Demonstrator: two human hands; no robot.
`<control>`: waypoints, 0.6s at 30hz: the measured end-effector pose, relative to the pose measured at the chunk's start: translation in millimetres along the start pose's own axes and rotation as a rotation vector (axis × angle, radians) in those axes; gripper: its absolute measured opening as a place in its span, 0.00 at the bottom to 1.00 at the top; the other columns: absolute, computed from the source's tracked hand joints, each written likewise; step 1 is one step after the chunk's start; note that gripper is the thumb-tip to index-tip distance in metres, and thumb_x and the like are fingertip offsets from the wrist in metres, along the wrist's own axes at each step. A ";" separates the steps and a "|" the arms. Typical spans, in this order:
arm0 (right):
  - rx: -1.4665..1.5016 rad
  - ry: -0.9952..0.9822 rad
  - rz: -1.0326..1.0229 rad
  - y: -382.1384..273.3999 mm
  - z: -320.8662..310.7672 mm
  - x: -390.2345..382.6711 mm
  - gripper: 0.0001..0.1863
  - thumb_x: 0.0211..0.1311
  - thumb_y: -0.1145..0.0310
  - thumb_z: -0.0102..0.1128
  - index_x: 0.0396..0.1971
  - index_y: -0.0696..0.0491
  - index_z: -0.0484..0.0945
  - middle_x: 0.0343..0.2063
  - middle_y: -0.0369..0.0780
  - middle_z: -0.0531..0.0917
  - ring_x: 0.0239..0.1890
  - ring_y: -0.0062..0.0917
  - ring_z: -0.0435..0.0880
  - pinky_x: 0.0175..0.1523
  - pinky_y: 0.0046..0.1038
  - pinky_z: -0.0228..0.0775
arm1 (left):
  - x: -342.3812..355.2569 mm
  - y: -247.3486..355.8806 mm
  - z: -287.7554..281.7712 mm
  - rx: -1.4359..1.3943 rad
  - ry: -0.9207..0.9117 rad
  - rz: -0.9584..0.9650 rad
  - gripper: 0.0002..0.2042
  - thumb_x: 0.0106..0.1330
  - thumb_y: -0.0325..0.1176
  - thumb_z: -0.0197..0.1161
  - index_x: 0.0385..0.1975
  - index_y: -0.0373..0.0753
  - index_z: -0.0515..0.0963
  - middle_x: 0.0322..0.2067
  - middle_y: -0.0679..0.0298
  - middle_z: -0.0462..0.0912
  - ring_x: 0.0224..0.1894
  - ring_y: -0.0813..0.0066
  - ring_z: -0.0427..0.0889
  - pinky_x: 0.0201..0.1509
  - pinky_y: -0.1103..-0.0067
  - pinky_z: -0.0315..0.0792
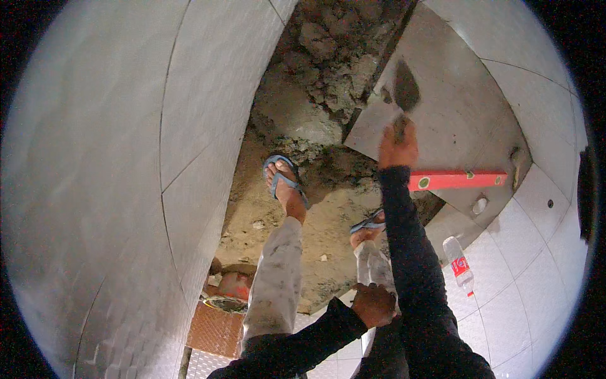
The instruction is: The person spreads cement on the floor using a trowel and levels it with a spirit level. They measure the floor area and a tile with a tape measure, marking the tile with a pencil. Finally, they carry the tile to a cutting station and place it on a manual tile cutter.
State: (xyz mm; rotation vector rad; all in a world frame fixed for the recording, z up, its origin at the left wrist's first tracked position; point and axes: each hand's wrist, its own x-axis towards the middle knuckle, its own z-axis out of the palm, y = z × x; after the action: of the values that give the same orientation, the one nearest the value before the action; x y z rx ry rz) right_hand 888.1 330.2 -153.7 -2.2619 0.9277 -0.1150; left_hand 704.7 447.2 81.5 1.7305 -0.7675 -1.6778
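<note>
My right hand (398,144) grips a trowel, whose dark blurred blade (406,85) points away from me over a pale floor slab (467,126). A red spirit level (457,179) lies on that slab, just below the hand and partly behind my forearm. My left hand (374,304) is curled over my right leg (372,265), near the knee. My sandalled left foot (285,183) stands on sandy ground (315,246) beside wet, lumpy mortar (319,44). My right foot (367,227) is at the slab's lower left.
Tiled walls (107,158) curve along both sides. A clear plastic bottle (459,265) lies at the lower right. At the lower left are a red bucket (233,284) and a brown patterned panel (214,328).
</note>
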 end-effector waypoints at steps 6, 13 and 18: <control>-0.363 -0.337 0.092 5.7 -16.5 -78.2 0.23 0.61 0.61 0.63 0.54 0.56 0.76 0.41 0.53 0.84 0.43 0.48 0.85 0.47 0.37 0.76 | 52.1 31.0 64.7 -0.153 0.248 -1.075 0.27 0.58 0.49 0.64 0.50 0.33 0.78 0.32 0.53 0.85 0.32 0.61 0.86 0.35 0.57 0.79; 0.013 -0.277 0.215 36.5 53.4 -176.1 0.23 0.64 0.54 0.62 0.49 0.58 0.76 0.30 0.49 0.85 0.34 0.41 0.87 0.36 0.42 0.75 | 14.5 66.2 136.9 -0.460 0.160 -1.073 0.35 0.63 0.49 0.62 0.59 0.22 0.67 0.30 0.53 0.85 0.28 0.66 0.85 0.32 0.75 0.79; -0.032 -0.264 -0.075 22.0 112.5 -163.0 0.23 0.60 0.52 0.67 0.44 0.56 0.78 0.20 0.45 0.81 0.26 0.36 0.83 0.32 0.37 0.74 | 18.5 57.5 140.7 -0.412 0.054 -0.945 0.33 0.64 0.51 0.59 0.58 0.25 0.69 0.28 0.54 0.84 0.27 0.64 0.84 0.33 0.71 0.78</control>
State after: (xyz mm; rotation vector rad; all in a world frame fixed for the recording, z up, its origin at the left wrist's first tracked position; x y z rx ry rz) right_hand 790.1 487.7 -226.4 -2.2735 0.7102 0.1631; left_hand 564.9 392.0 110.5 1.9225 0.5150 -2.1318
